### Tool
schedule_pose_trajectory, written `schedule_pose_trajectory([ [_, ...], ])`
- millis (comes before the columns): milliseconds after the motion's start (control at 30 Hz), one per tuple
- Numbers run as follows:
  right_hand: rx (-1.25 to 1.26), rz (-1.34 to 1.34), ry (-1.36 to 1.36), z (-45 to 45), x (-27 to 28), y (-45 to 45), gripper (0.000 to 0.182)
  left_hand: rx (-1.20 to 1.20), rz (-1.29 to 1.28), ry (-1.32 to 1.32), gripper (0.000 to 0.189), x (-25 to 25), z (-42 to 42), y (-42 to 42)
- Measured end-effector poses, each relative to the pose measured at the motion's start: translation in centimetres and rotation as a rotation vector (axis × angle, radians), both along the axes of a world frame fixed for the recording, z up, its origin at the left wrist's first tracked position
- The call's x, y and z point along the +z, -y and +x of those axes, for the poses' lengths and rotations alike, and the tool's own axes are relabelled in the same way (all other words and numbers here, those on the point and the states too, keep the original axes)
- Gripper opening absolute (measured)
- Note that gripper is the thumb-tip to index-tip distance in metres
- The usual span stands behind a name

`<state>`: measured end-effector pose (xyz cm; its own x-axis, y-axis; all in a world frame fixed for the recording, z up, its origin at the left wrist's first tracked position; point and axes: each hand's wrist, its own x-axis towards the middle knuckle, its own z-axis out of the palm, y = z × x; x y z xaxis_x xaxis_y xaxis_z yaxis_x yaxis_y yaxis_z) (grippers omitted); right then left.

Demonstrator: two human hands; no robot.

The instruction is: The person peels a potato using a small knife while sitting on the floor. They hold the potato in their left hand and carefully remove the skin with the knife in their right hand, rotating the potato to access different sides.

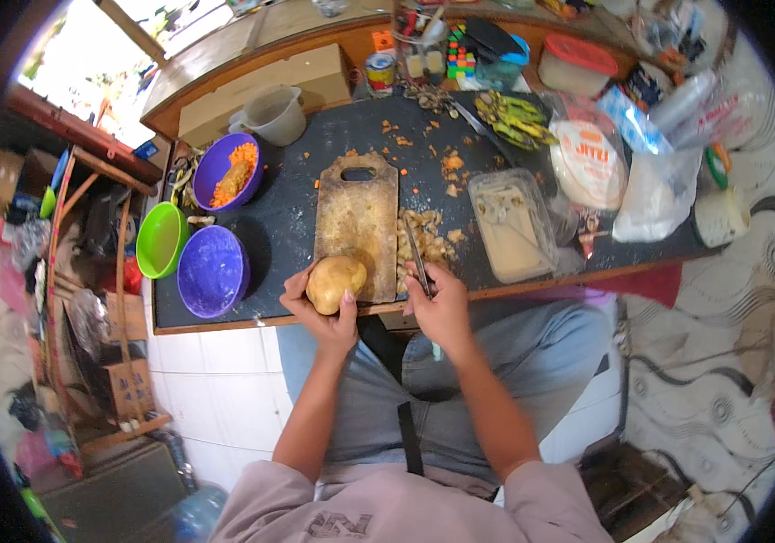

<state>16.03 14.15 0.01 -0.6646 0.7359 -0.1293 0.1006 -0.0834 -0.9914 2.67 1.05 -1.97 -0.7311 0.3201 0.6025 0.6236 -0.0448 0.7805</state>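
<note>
A large yellow-brown potato rests in my left hand, above the near end of a worn wooden cutting board. My right hand grips a small knife by its handle, the blade pointing away from me. Potato and blade are apart. Beside the board's right edge, partly behind the knife, lies a heap of pale peelings or scraps.
To the left stand a purple bowl with orange diced pieces, a green bowl and another purple bowl. A clear plastic container lies right, near plastic bags. Behind are a plastic measuring jug and green pods.
</note>
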Motion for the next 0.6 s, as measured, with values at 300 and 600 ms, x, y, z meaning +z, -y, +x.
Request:
schedule_pose_trajectory([
  [300, -0.008, 0.462, 0.154, -0.4, 2.6, -2.6, 0.018, 0.092, -0.122, 0.377, 0.049, 4.9, -2.7, -2.4],
  [600, 0.001, 0.734, 0.365, -0.3, 3.7, -2.4, 0.021, 0.032, -0.024, 0.418, 0.047, 3.9, -4.0, -2.2],
])
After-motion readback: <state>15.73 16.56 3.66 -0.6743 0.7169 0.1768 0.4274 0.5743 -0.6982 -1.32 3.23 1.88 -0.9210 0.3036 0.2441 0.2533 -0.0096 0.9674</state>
